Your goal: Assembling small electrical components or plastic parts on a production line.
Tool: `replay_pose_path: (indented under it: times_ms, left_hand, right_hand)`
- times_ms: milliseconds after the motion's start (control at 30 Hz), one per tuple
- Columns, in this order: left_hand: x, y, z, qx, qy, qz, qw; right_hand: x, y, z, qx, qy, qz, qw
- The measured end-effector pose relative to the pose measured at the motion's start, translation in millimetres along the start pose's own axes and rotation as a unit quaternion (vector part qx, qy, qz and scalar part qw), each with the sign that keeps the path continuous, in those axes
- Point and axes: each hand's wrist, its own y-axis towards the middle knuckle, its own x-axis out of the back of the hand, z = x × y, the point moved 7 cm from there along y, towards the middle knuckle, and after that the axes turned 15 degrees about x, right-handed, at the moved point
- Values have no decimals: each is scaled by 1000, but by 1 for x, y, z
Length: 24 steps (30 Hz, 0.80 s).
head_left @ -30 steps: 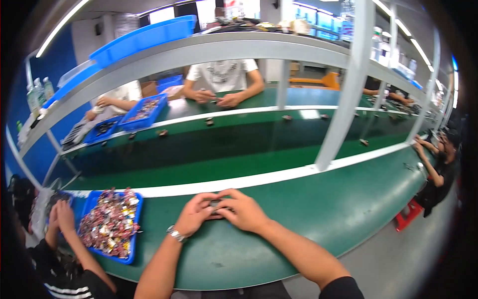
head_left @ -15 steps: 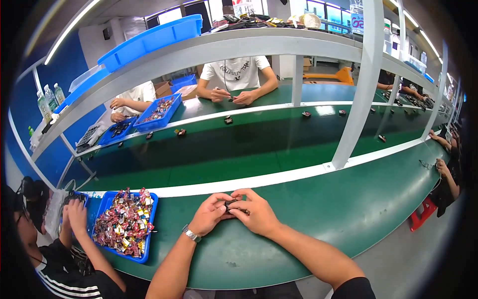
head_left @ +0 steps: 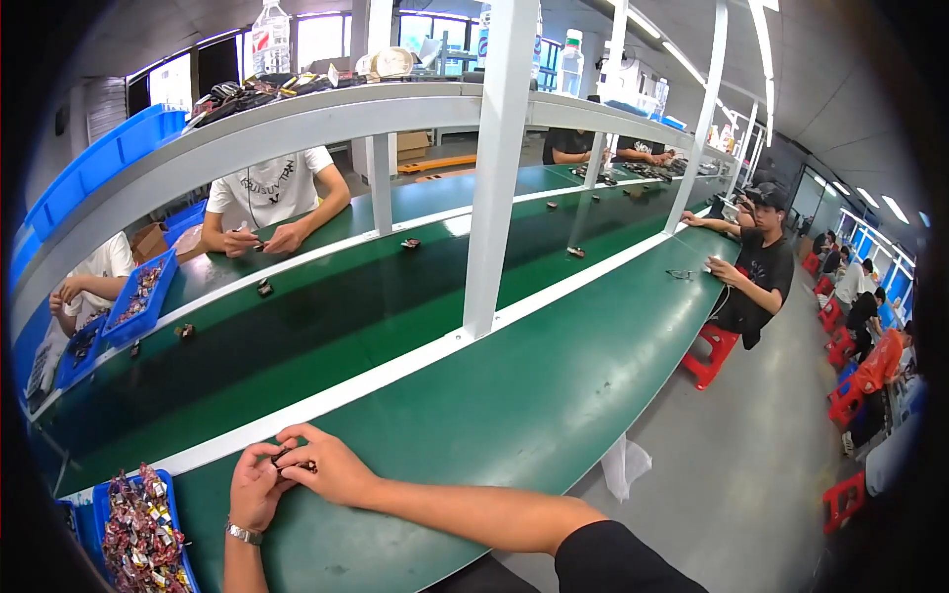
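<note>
- I saw my left hand (head_left: 259, 484) and right hand (head_left: 326, 465) meeting at about 7 o'clock in the view, low on the green table (head_left: 514, 405).
- Both hands pinched one small dark part (head_left: 289, 459) between their fingertips, the left clenched on it from below and the right closed over it from the right; the part was held just above the table, too small for me to tell its kind.
- A silver wristwatch (head_left: 242, 534) sat on my left wrist.
- At 8 o'clock, just beside my left forearm, stood a blue bin (head_left: 111, 494) full of small red and mixed-colour pieces (head_left: 143, 534).
- Past the white edge strip (head_left: 395, 368), toward 11 o'clock, small dark parts (head_left: 264, 288) lay spaced along the darker conveyor belt (head_left: 326, 316).
- A person in a white shirt (head_left: 267, 193) sat opposite at 11 o'clock.
</note>
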Motion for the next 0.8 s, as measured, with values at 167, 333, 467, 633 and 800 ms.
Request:
replay_pose_path:
  times_ms: [167,333,467,633,800]
  left_hand:
    - [1,0,1,-14,-9,-6,1000]
    - [9,-10,-3,-17,0,-28,999]
    - [-4,-5,2,-45,-43,34,997]
    - [-13,3,6,-9,-50,31,998]
    - [-7,-8,2,-4,-45,19,999]
  right_hand:
    - [1,0,6,-6,32,7,999]
    - [-10,7,5,32,16,8,999]
    - [2,7,22,84,-48,-10,995]
    - [17,5,26,71,-77,31,994]
    - [6,6,22,65,-92,47,993]
